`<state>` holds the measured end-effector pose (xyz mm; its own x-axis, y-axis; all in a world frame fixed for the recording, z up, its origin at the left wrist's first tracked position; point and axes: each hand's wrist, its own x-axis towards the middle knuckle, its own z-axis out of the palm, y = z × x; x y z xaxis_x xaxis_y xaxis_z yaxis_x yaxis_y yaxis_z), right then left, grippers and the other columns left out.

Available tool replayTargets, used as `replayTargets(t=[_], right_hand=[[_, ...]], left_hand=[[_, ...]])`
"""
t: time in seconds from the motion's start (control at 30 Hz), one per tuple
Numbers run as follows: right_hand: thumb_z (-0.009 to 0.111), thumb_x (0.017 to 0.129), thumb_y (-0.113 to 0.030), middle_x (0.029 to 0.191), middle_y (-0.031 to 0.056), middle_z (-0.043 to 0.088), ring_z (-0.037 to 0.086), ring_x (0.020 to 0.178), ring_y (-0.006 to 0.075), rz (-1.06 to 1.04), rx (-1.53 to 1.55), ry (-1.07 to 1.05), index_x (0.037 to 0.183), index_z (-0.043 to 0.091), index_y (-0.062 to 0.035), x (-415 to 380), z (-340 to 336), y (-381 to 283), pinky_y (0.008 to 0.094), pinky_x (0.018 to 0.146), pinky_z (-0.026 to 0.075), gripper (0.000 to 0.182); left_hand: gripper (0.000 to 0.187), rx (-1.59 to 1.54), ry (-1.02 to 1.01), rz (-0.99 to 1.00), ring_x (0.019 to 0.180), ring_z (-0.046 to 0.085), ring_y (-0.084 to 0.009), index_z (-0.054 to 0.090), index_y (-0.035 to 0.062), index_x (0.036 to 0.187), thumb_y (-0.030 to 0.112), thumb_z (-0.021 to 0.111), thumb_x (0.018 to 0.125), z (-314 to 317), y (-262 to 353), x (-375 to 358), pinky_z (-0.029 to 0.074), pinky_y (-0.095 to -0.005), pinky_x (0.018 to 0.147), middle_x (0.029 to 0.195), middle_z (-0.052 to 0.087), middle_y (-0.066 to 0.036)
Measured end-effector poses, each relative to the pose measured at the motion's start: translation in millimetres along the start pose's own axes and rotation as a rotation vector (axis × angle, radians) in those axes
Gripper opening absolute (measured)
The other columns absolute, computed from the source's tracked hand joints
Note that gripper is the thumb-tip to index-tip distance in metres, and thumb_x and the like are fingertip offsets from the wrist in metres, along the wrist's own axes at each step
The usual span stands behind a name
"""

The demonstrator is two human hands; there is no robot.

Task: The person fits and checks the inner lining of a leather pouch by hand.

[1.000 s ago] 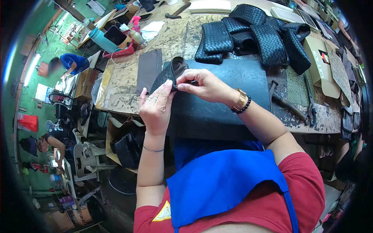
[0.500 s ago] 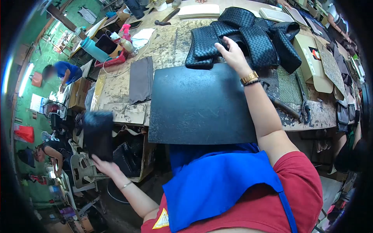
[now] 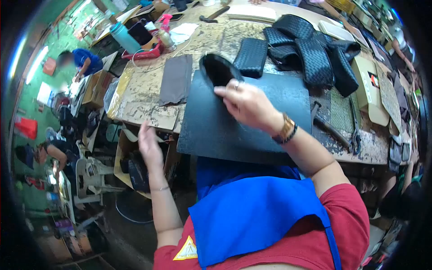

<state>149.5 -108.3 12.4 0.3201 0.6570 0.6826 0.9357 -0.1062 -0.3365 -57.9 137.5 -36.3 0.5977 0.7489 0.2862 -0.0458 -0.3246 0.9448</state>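
My right hand (image 3: 252,105) pinches a black leather loop (image 3: 220,71) by its near edge and holds it tilted above a dark flat board (image 3: 238,135). The loop's oval opening faces up. My left hand (image 3: 150,146) is empty, its fingers stretched out and slightly blurred, between the table edge and an open cardboard box (image 3: 120,155). Inside that box lie dark leather pieces (image 3: 136,171). Beyond the board is a pile of black woven leather loops (image 3: 312,58), with one loop (image 3: 250,57) lying apart at its left.
A hammer (image 3: 330,130) and metal shears (image 3: 355,130) lie right of the board. Dark folded cloth (image 3: 176,80) lies left. Another hammer (image 3: 215,15), a red basket (image 3: 143,53) and a turquoise bottle (image 3: 124,38) are farther back. Co-workers sit at the left.
My left hand has let go of the dark piece it held over the box and moved up and right. My right hand has taken a loop from the pile and drawn it over the board.
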Motion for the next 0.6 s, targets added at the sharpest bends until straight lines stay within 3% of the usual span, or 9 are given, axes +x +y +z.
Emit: replayTargets(t=[0.1,0.17,0.3,0.33,0.37,0.43,0.5,0.57,0.6], right_hand=[[0.065,0.081,-0.001,0.085,0.0074,0.059,0.061,0.077,0.0264,-0.112,0.039,-0.119,0.111,0.066,-0.0065,-19,7,-28,0.0365,0.068,0.052,0.031],[0.069,0.081,-0.006,0.087,0.0073,0.06,0.062,0.079,0.0255,-0.103,0.117,-0.144,0.111,0.067,-0.007,-27,6,-37,0.0353,0.07,0.052,0.031],[0.076,0.08,-0.024,0.094,0.0096,0.062,0.062,0.084,0.0272,-0.074,0.338,-0.178,0.106,0.068,-0.0056,-30,-10,-47,0.0365,0.079,0.051,0.033],[0.079,0.079,-0.034,0.099,0.0116,0.063,0.062,0.091,0.0292,-0.106,0.364,-0.111,0.104,0.069,-0.0054,-22,-14,-41,0.0385,0.084,0.051,0.04],[0.079,0.08,-0.029,0.108,0.0129,0.064,0.062,0.101,0.031,-0.036,0.364,-0.089,0.11,0.069,-0.0076,-16,-17,-33,0.0407,0.091,0.049,0.038],[0.077,0.081,-0.034,0.112,0.0149,0.064,0.061,0.103,0.033,0.091,0.253,0.084,0.104,0.069,-0.0041,-1,-1,-6,0.0404,0.092,0.049,0.039],[0.072,0.085,-0.033,0.115,0.0178,0.066,0.063,0.105,0.0325,0.171,0.267,0.055,0.11,0.068,-0.001,12,21,33,0.0389,0.093,0.049,0.04],[0.067,0.089,-0.029,0.113,0.0208,0.068,0.066,0.103,0.0309,0.405,0.583,-0.308,0.116,0.065,0.0026,37,31,51,0.0373,0.091,0.05,0.042],[0.063,0.091,-0.026,0.104,0.0209,0.07,0.069,0.095,0.0291,0.356,0.562,-0.29,0.118,0.065,0.002,40,34,49,0.0364,0.086,0.052,0.038]], left_hand=[[0.061,-0.128,-0.345,-0.006,0.137,0.039,-0.0262,0.032,-0.0009,0.148,0.034,0.051,0.102,58,32,17,0.029,-0.0361,0.113,0.148,0.041,-0.016],[0.064,-0.197,-0.432,-0.148,0.142,0.031,-0.0247,0.022,-0.0002,0.152,0.024,0.053,0.101,84,46,27,0.029,-0.0363,0.114,0.153,0.031,-0.021],[0.061,-0.187,-0.474,-0.135,0.141,0.034,-0.0248,0.024,-0.0014,0.151,0.01,0.052,0.098,109,47,41,0.029,-0.0358,0.114,0.152,0.034,-0.021],[0.06,-0.199,-0.498,-0.106,0.14,0.035,-0.0246,0.025,-0.0016,0.15,0.006,0.051,0.097,107,38,47,0.029,-0.0353,0.114,0.151,0.034,-0.021],[0.06,-0.21,-0.521,-0.083,0.14,0.036,-0.0243,0.025,-0.0018,0.15,0.003,0.051,0.096,106,32,48,0.03,-0.0348,0.114,0.151,0.035,-0.021],[0.058,-0.2,-0.567,-0.111,0.137,0.04,-0.0223,0.027,-0.0024,0.149,-0.001,0.048,0.094,107,42,46,0.031,-0.0328,0.113,0.148,0.04,-0.019],[0.056,-0.205,-0.629,-0.174,0.135,0.043,-0.0209,0.03,-0.0029,0.148,0.0,0.049,0.095,106,49,46,0.033,-0.0319,0.112,0.146,0.043,-0.019],[0.051,-0.132,-0.572,-0.057,0.128,0.048,-0.0193,0.035,-0.0024,0.145,0.001,0.05,0.096,114,41,49,0.036,-0.0306,0.108,0.138,0.051,-0.017],[0.049,-0.1,-0.541,-0.001,0.125,0.051,-0.0184,0.037,-0.0022,0.143,0.002,0.051,0.097,117,37,51,0.038,-0.0299,0.106,0.135,0.054,-0.016]])
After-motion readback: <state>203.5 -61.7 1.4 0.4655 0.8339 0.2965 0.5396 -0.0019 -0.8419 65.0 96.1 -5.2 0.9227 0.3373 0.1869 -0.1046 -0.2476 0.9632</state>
